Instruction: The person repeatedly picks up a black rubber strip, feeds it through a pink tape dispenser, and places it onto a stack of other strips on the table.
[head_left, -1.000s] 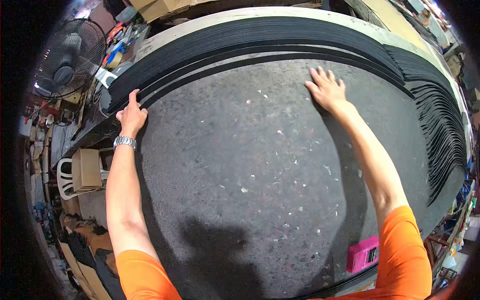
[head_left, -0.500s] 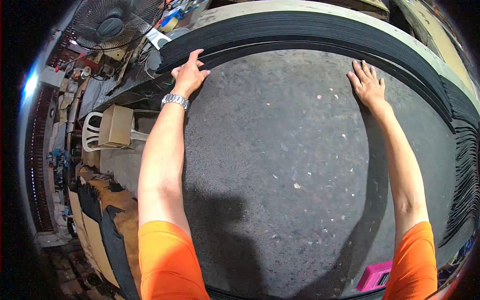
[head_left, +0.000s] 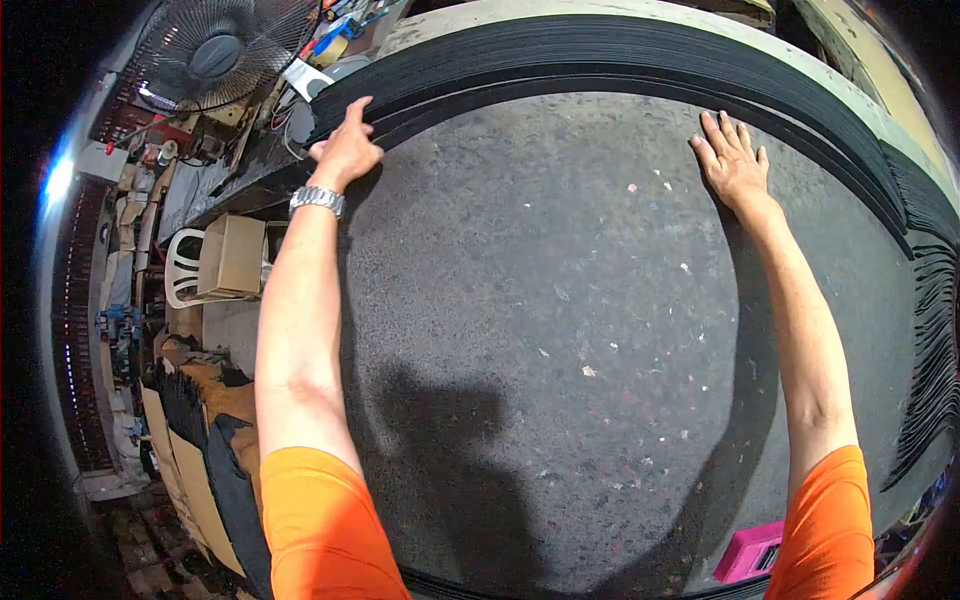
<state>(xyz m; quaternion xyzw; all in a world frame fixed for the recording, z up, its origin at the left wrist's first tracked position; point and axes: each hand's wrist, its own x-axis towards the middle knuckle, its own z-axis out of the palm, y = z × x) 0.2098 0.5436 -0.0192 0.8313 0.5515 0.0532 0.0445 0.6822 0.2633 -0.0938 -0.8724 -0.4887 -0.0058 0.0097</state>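
Note:
A long stack of thin black strips [head_left: 600, 45] runs in a curve across the far side of the dark table [head_left: 560, 300]. One strip [head_left: 600, 86] lies slightly apart along the stack's near edge. Near the left end of the strips is my left hand [head_left: 347, 150], index finger stretched out and thumb apart, the other fingers partly hidden; a metal watch [head_left: 317, 201] is on that wrist. My right hand [head_left: 735, 168] rests flat, fingers spread, its fingertips at the near edge of the strips on the right. Neither hand visibly grips anything.
More black strips [head_left: 925, 340] hang in wavy layers at the right edge. A pink box [head_left: 748, 552] sits at the front right. To the left are a fan [head_left: 217, 57], a cardboard box [head_left: 232, 256] on a white chair [head_left: 184, 270], and tools.
My left hand has moved left toward the end of the strips. My right hand has shifted only slightly, staying flat and spread. The view has also moved a little.

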